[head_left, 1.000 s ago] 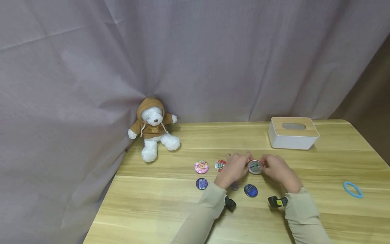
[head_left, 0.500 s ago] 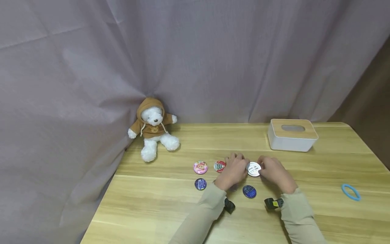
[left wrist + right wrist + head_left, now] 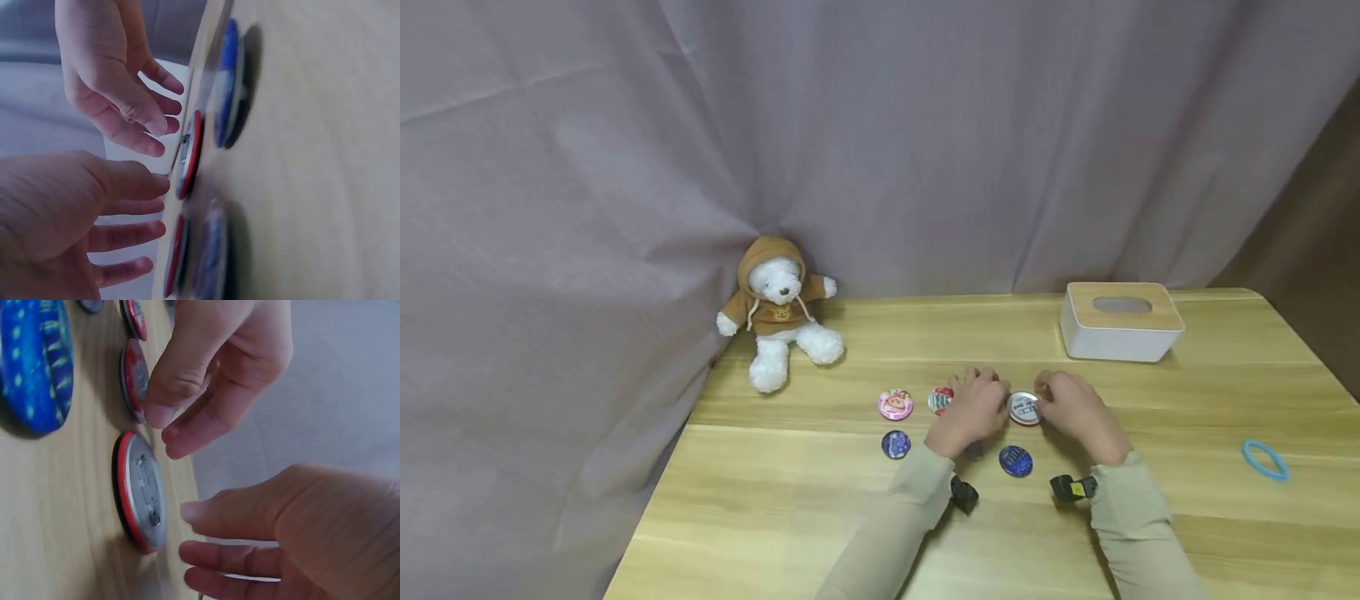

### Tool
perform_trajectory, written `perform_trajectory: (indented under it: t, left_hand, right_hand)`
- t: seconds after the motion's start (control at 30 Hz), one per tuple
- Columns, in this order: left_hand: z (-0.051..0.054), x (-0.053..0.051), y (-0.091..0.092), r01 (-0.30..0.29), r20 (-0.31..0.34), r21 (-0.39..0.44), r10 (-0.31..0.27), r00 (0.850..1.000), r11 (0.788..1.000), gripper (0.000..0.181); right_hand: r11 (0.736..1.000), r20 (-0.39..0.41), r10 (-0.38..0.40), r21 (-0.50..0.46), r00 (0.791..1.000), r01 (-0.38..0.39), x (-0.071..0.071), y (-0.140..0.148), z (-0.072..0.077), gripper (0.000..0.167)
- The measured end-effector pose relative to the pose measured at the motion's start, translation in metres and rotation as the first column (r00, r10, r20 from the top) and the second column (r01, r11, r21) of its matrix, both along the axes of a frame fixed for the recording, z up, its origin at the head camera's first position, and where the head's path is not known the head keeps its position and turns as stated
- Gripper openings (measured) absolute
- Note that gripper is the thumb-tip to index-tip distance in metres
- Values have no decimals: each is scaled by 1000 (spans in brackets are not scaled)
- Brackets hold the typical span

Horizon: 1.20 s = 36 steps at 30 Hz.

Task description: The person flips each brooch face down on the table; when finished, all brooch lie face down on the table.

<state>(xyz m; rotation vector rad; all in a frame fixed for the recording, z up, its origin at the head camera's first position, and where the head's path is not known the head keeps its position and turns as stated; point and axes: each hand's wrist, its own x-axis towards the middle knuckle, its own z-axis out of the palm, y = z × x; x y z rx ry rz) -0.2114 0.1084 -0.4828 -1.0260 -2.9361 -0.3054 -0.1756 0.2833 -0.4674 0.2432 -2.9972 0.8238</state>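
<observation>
Head view: across a wood-grain table (image 3: pixel 760 500), a left hand (image 3: pixel 976 410) and a right hand (image 3: pixel 1075 408), fingers loose and gripping nothing, flank a red-rimmed badge (image 3: pixel 1021 409) lying pin side up. The arrangement looks nearly complete, with a pink badge (image 3: pixel 896 404), blue badge (image 3: pixel 1016 461) and purple badge (image 3: pixel 896 444) face up, and only the red-rimmed one's front apparently left to show.
</observation>
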Motion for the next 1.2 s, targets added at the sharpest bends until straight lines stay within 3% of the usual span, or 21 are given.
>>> perform_trajectory:
  t: [0.13,0.27,0.57,0.8,1.2]
  left_hand:
    - [6,-2,-8,-10,17,32,9,1000,999,19]
    - [6,-3,-22,-39,27,13,38,999,999,35]
    - [11,-6,-48,-60,43,41,59,997,997,30]
    - [9,-9,-46,-38,37,35,36,999,999,23]
    - [0,-14,-40,-24,33,24,23,999,999,22]
  right_hand:
    - [1000,-67,14,-12,998,-14,-3,-8,6,31]
    - [997,-88,77,-9,993,-78,-10,-25,6,30]
    - [991,-16,135,-8,991,-135,-23,-55,7,36]
    - [983,-44,184,20,982,-183,-24,-59,4,25]
    - [981,-63,195,30,979,-193,-26,-58,-4,28]
